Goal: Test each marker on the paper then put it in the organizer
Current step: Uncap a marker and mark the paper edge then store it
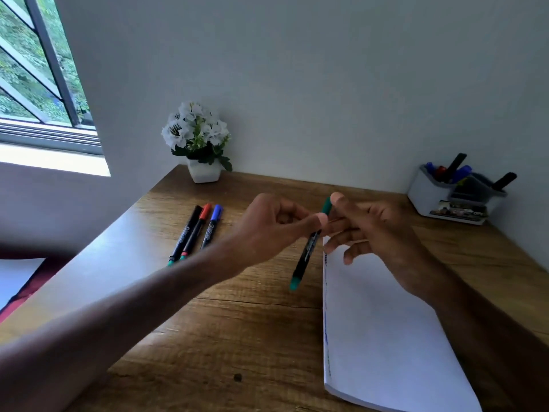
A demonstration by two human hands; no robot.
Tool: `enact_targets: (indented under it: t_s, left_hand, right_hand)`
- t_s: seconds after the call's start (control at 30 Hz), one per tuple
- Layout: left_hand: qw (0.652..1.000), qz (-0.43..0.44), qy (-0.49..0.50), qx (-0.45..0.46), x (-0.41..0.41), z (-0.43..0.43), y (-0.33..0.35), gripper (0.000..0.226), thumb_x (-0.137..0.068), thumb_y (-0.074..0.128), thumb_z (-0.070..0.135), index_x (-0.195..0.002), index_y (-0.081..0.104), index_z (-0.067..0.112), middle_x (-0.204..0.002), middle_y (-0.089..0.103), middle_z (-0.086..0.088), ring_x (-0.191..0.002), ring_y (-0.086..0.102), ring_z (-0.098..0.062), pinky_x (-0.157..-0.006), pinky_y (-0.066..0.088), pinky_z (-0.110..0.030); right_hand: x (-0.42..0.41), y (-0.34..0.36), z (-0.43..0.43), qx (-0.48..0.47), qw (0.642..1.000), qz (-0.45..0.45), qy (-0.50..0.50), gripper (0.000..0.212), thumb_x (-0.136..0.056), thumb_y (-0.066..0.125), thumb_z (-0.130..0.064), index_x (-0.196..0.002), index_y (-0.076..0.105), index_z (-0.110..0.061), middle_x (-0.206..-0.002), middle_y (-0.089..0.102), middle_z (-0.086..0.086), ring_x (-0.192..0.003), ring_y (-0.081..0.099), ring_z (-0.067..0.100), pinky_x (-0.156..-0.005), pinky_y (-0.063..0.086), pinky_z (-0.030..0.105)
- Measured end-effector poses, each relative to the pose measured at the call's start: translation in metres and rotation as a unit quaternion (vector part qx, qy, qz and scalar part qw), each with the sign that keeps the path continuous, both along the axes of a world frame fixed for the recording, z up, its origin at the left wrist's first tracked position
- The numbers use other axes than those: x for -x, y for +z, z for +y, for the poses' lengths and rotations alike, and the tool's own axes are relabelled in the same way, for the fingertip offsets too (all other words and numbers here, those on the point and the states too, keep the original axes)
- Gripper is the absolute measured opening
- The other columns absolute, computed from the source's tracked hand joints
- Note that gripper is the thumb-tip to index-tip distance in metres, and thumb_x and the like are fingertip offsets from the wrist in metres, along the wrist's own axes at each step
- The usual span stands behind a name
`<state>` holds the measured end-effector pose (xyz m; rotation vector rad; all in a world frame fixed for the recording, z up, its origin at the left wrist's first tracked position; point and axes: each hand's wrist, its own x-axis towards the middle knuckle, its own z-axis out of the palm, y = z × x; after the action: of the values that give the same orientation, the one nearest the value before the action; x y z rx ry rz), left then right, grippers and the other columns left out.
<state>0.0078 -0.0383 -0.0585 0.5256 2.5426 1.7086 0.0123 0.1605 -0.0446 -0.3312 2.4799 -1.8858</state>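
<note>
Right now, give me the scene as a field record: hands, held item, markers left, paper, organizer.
left hand: pinching green marker near its cap
right hand: fingers on the cap end, palm open
green marker: in the air, tilted, cap on, over the desk beside the paper
markers waiting: three on desk, black, red, blue caps
paper: pad on desk, marks along left edge
organizer: back right, several markers inside
</note>
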Motion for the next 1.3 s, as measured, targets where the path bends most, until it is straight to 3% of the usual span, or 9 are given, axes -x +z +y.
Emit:
enact_targets:
  t_s: [0.03, 0.13, 0.27, 0.43, 0.67, 0.83, 1.0, 1.1, 1.3]
  left_hand:
    - [1.0, 0.016, -0.001, 0.002, -0.003, 0.003, -0.002, 0.025, -0.089, 0.07, 0.046, -0.093, 0.079, 0.023, -0.084, 0.077, 0.0, -0.081, 0.072, -0.024, -0.074, 0.058, -0.036]
    - [0.997, 0.067, 0.021, -0.012, -0.01, 0.009, -0.004, 0.024, -0.086, 0.073, 0.046, -0.092, 0.079, 0.024, -0.079, 0.077, 0.008, -0.07, 0.071, -0.01, -0.068, 0.057, -0.027]
    - [0.993, 0.104, 0.04, -0.044, -0.012, 0.012, -0.003, 0.022, -0.089, 0.071, 0.045, -0.09, 0.08, 0.025, -0.08, 0.078, 0.01, -0.074, 0.072, -0.023, -0.07, 0.057, -0.036]
    - [0.993, 0.098, 0.048, -0.039, -0.009, 0.01, -0.011, 0.013, -0.094, 0.07, 0.036, -0.093, 0.077, 0.025, -0.083, 0.077, 0.011, -0.077, 0.072, -0.015, -0.064, 0.052, -0.016]
    - [0.992, 0.104, 0.059, -0.038, -0.004, 0.011, -0.022, 0.017, -0.094, 0.069, 0.041, -0.108, 0.07, 0.032, -0.095, 0.074, 0.012, -0.088, 0.069, -0.006, -0.069, 0.053, -0.019]
    - [0.992, 0.068, -0.001, -0.108, -0.006, 0.015, -0.02, 0.031, -0.1, 0.058, 0.041, -0.125, 0.068, 0.027, -0.112, 0.074, 0.01, -0.1, 0.068, -0.002, -0.073, 0.057, -0.027]
    - [0.978, 0.0, -0.057, -0.202, -0.007, 0.013, -0.018, 0.033, -0.107, 0.047, 0.034, -0.125, 0.071, 0.02, -0.104, 0.064, -0.023, -0.103, 0.063, -0.019, -0.087, 0.053, -0.028]
    - [0.965, -0.021, -0.07, -0.253, -0.009, 0.011, -0.016, 0.035, -0.108, 0.043, 0.029, -0.121, 0.07, 0.012, -0.102, 0.066, -0.014, -0.105, 0.065, -0.017, -0.091, 0.054, -0.028]
    - [0.962, 0.243, 0.073, -0.104, 0.007, -0.003, -0.008, 0.021, -0.107, 0.05, 0.016, -0.121, 0.064, 0.008, -0.095, 0.077, -0.002, -0.094, 0.074, -0.017, -0.087, 0.06, -0.043]
  right_hand:
    - [-0.001, 0.001, -0.001, 0.011, 1.0, -0.01, 0.007, 0.037, -0.098, 0.059, -0.037, -0.099, 0.077, -0.004, -0.085, 0.079, 0.014, -0.072, 0.076, 0.03, -0.052, 0.057, 0.031]
    - [-0.001, 0.002, 0.0, 0.03, 0.999, -0.017, 0.009, 0.029, -0.097, 0.063, -0.03, -0.101, 0.078, -0.005, -0.087, 0.079, 0.014, -0.076, 0.076, 0.026, -0.06, 0.06, 0.033]
    - [0.004, 0.003, 0.006, 0.109, 0.993, -0.054, -0.004, 0.031, -0.102, 0.055, -0.027, -0.107, 0.072, -0.002, -0.093, 0.078, 0.015, -0.085, 0.077, 0.031, -0.076, 0.063, 0.039]
    - [0.013, 0.006, 0.018, 0.19, 0.978, -0.08, -0.027, 0.032, -0.107, 0.046, -0.026, -0.111, 0.071, -0.006, -0.065, 0.053, -0.003, -0.057, 0.051, 0.01, -0.052, 0.051, 0.023]
    - [0.007, 0.002, 0.013, -0.01, 1.0, 0.018, -0.01, 0.028, -0.105, 0.05, -0.03, -0.106, 0.074, -0.016, -0.055, 0.038, -0.008, -0.049, 0.032, 0.007, -0.044, 0.029, 0.019]
    - [-0.001, -0.008, -0.005, -0.022, 0.999, 0.025, 0.042, 0.028, -0.101, 0.054, -0.037, -0.126, 0.067, -0.031, -0.052, 0.034, -0.004, -0.044, 0.026, 0.011, -0.04, 0.023, 0.02]
    - [-0.003, -0.002, -0.007, -0.043, 0.994, 0.015, 0.098, 0.029, -0.101, 0.051, -0.044, -0.101, 0.076, -0.03, -0.054, 0.029, 0.002, -0.045, 0.022, 0.016, -0.04, 0.022, 0.019]
    - [-0.002, 0.0, -0.003, -0.065, 0.99, -0.046, 0.112, 0.041, -0.104, 0.041, -0.048, -0.089, 0.075, -0.032, -0.057, 0.032, -0.001, -0.048, 0.024, 0.011, -0.044, 0.018, 0.022]
    - [0.007, 0.005, 0.011, 0.059, 0.997, -0.052, 0.026, 0.026, -0.098, 0.035, 0.001, -0.092, 0.055, -0.014, -0.06, 0.059, 0.006, -0.048, 0.043, 0.012, -0.038, 0.03, 0.02]
